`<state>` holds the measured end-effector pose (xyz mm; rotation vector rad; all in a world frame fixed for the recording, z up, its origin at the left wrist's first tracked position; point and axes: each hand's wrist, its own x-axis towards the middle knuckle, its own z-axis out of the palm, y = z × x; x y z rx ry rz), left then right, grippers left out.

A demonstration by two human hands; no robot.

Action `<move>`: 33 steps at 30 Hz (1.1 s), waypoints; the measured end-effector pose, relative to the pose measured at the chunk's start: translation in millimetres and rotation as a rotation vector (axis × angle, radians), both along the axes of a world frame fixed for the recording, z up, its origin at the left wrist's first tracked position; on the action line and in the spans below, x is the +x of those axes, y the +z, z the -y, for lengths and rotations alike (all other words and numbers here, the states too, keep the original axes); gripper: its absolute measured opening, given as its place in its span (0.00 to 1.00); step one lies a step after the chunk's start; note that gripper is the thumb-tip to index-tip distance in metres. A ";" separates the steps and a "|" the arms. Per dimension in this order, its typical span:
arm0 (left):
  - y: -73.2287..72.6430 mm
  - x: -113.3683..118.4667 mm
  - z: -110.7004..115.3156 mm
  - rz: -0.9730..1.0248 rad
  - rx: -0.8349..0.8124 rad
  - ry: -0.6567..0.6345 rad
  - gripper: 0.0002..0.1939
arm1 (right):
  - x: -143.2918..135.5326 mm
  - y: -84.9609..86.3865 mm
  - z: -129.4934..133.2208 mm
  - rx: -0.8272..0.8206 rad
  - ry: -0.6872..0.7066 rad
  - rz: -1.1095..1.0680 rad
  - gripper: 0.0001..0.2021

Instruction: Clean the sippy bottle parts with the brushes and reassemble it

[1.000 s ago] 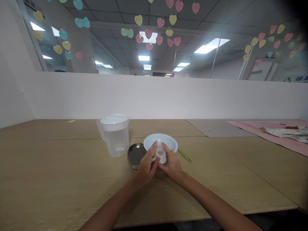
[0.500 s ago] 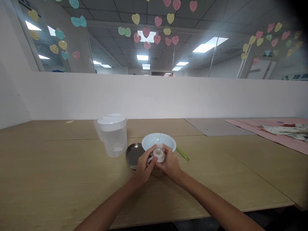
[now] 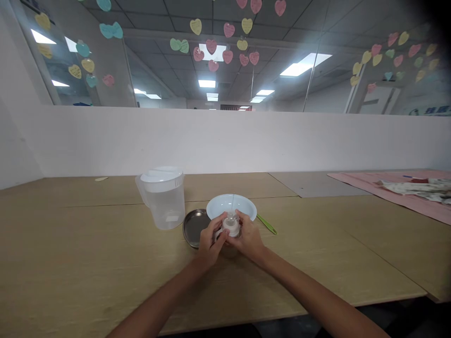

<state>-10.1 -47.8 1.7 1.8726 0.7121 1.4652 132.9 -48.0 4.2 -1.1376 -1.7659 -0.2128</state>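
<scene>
Between my two hands is a baby bottle (image 3: pixel 231 228) with a white collar, a clear teat on top and a pale side handle at its left. The fingers of my left hand (image 3: pixel 212 239) close around its left side, thumb on the collar. My right hand (image 3: pixel 249 238) grips the right side, with fingertips up near the teat. My hands hide most of the bottle's lower part. Just beyond them stands a white bowl (image 3: pixel 215 205) with a thin upright line at its middle. A round metal dish (image 3: pixel 194 228) lies to the left, partly behind my left hand.
A clear lidded pitcher (image 3: pixel 165 202) with liquid in it stands at the left. A green handle (image 3: pixel 268 224) sticks out from beside the bowl. Far right, a pink cloth (image 3: pixel 366 183) carries a crumpled whitish cloth (image 3: pixel 419 190). A white wall (image 3: pixel 225 141) rises behind the table.
The whole view has shifted slightly. Both hands keep their grip on the baby bottle, with hardly any change in finger position.
</scene>
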 end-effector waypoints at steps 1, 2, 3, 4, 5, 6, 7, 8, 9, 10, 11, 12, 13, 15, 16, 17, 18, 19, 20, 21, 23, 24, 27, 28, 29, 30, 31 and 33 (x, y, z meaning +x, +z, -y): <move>-0.1 -0.2 -0.1 -0.002 -0.003 -0.009 0.21 | 0.3 0.0 0.0 0.007 0.003 0.009 0.27; -0.1 -0.5 -0.2 -0.007 -0.005 -0.015 0.21 | 0.5 -0.3 0.0 0.014 0.009 0.017 0.27; 0.1 -1.0 -0.1 -0.016 -0.007 -0.015 0.21 | 0.5 -0.7 -0.1 0.023 0.013 0.019 0.27; 0.3 -1.7 0.1 -0.028 -0.003 -0.008 0.21 | 0.4 -1.2 -0.1 0.029 0.014 0.017 0.27; 0.7 -2.5 0.3 -0.041 0.006 0.004 0.21 | 0.2 -2.0 -0.2 0.028 0.015 0.013 0.27; 1.1 -3.6 0.6 -0.058 0.021 0.016 0.21 | -0.2 -2.9 -0.2 0.023 0.015 0.008 0.27; 1.4 -4.8 0.9 -0.078 0.040 0.024 0.21 | -0.5 -4.0 -0.3 0.015 0.014 0.003 0.27; 1.5 -5.9 1.0 -0.101 0.056 0.028 0.21 | -0.8 -5.3 -0.4 0.006 0.013 -0.002 0.27; 1.3 -7.0 0.9 -0.123 0.069 0.025 0.21 | -0.8 -6.6 -0.5 -0.004 0.018 -0.006 0.28; 0.6 -7.7 0.5 -0.143 0.074 0.016 0.22 | -0.5 -8.0 -0.4 -0.011 0.028 -0.009 0.29; -0.4 -7.9 -0.4 -0.150 0.070 0.005 0.23 | 0.0 -9.5 -0.3 -0.012 0.041 -0.012 0.30; -1.7 -7.8 -1.8 -0.135 0.059 -0.004 0.24 | 0.9 -10.8 0.1 -0.012 0.055 -0.013 0.31; -3.2 -7.3 -3.8 -0.097 0.043 -0.009 0.25 | 2.0 -11.8 0.6 -0.010 0.072 -0.009 0.32; -5.5 -6.2 -9.0 0.036 0.003 0.006 0.28 | 4.8 -12.6 1.8 -0.002 0.108 0.009 0.32; -5.9 -6.0 -12.0 0.114 -0.017 0.026 0.29 | 6.3 -12.1 2.3 0.002 0.122 0.013 0.33; -5.6 -6.5 -15.1 0.185 -0.034 0.054 0.30 | 7.9 -10.9 2.6 0.005 0.135 0.009 0.33; -4.8 -7.6 -17.9 0.241 -0.044 0.083 0.30 | 9.5 -9.1 2.6 0.009 0.143 -0.011 0.32; -3.5 -9.4 -20.4 0.283 -0.046 0.116 0.31 | 11.2 -6.9 2.4 0.015 0.146 -0.044 0.31; -2.1 -11.5 -22.4 0.312 -0.041 0.150 0.31 | 12.8 -4.3 1.9 0.024 0.145 -0.084 0.30; -0.7 -13.9 -23.6 0.329 -0.029 0.182 0.31 | 14.4 -1.7 1.3 0.033 0.145 -0.127 0.29; 1.3 -18.1 -23.7 0.308 0.001 0.230 0.31 | 16.8 2.9 0.6 0.036 0.159 -0.189 0.28; 1.6 -19.4 -22.5 0.252 0.023 0.237 0.31 | 17.3 4.5 0.9 0.017 0.181 -0.199 0.27; 0.8 -19.0 -15.4 -0.072 0.152 0.166 0.28 | 14.9 6.4 4.4 -0.096 0.284 -0.147 0.27; 0.1 -17.4 -12.6 -0.178 0.206 0.130 0.28 | 13.2 6.2 6.1 -0.126 0.305 -0.130 0.27; -0.5 -15.4 -10.0 -0.259 0.252 0.100 0.28 | 11.5 5.9 7.7 -0.146 0.312 -0.129 0.26; -1.1 -13.1 -7.8 -0.309 0.284 0.082 0.29 | 9.9 5.6 8.9 -0.158 0.310 -0.144 0.25; -1.5 -10.8 -6.1 -0.335 0.303 0.079 0.31 | 8.8 5.4 9.7 -0.168 0.305 -0.170 0.24; -1.7 -7.1 -4.2 -0.365 0.321 0.099 0.33 | 7.8 5.5 9.8 -0.191 0.309 -0.232 0.22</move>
